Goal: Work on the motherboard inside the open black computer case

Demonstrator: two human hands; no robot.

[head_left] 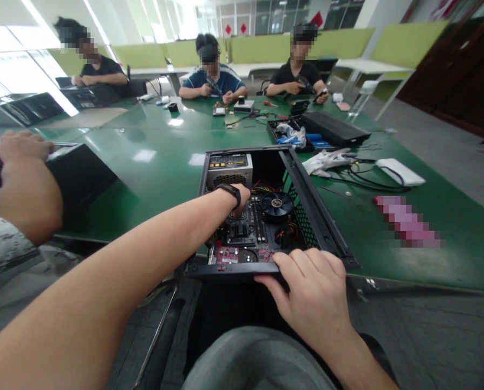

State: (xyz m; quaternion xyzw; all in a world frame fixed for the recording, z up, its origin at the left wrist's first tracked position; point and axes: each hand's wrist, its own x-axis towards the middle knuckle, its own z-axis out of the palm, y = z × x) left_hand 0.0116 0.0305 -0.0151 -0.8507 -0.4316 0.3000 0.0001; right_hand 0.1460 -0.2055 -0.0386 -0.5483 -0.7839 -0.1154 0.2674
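An open black computer case (pixel 323 216) lies on its side at the table's near edge. My right hand (pixel 313 279) grips its near rim, thumb below and fingers over the top. My left hand (pixel 244 196), with a dark band at the wrist, reaches inside above the motherboard (pixel 242 233); its fingers are mostly hidden, and what they touch cannot be made out. Close to that hand are the silver power supply (pixel 230 179) and a round black fan (pixel 277 205). A red circuit board (pixel 226 255) sits along the near side of the case.
At left, another person's arm (pixel 26 184) rests over a second dark case (pixel 83 173). White gloves (pixel 327 161), black cables (pixel 359 179) and a pink, blurred oblong item (pixel 406 221) lie right. Beyond stands an open toolbox (pixel 331 129). Several people work across the green table (pixel 156 135).
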